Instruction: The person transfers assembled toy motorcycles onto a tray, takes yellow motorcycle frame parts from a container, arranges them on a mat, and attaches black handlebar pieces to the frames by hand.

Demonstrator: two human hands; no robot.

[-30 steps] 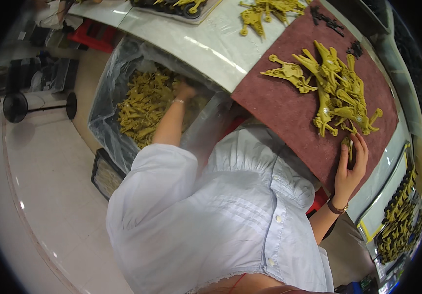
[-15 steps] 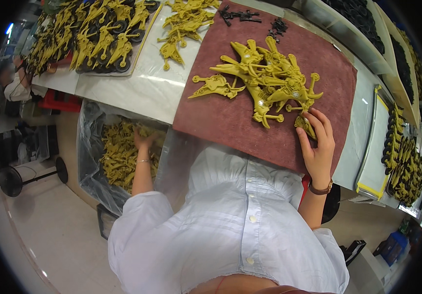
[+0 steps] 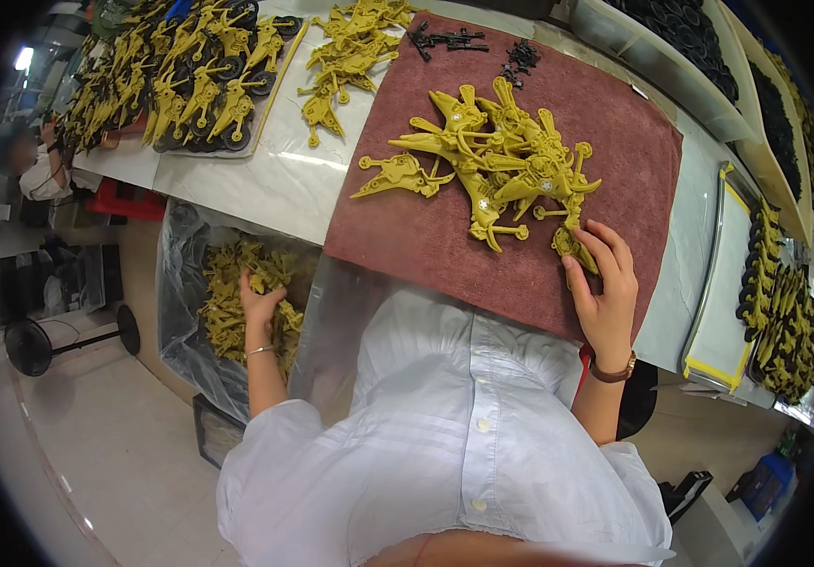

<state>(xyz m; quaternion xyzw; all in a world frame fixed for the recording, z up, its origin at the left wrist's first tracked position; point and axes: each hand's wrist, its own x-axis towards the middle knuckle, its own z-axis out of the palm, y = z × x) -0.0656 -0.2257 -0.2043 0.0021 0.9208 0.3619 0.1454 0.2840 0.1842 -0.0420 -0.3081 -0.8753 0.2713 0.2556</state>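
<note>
Big shift in view over the last second: head swung round, so the maroon mat (image 3: 520, 180) now sits dead ahead instead of off to the right. Right hand (image 3: 606, 283) barely moved relative to that mat though, still parked at the near right corner of the yellow parts heap (image 3: 497, 161), fingers curled round one small yellow piece (image 3: 572, 244) at the heap's edge. Looks like a light pinch, not a fist.

Left hand (image 3: 260, 302) still down in the plastic-lined bin (image 3: 180, 312), left of the mat and below the surface (image 3: 275, 175), closed on a clump of loose yellow parts (image 3: 237, 293). Can't quite tell how many in the grip.

Reads as mid-fetch: one hand grabbing fresh stock from the bin, other one holding a piece at the heap.

Beyond the mat: black bits (image 3: 450, 40) at its far edge, a tray of wheeled yellow toys (image 3: 190, 85) far left, black wheels in bins (image 3: 691, 38) far right.
</note>
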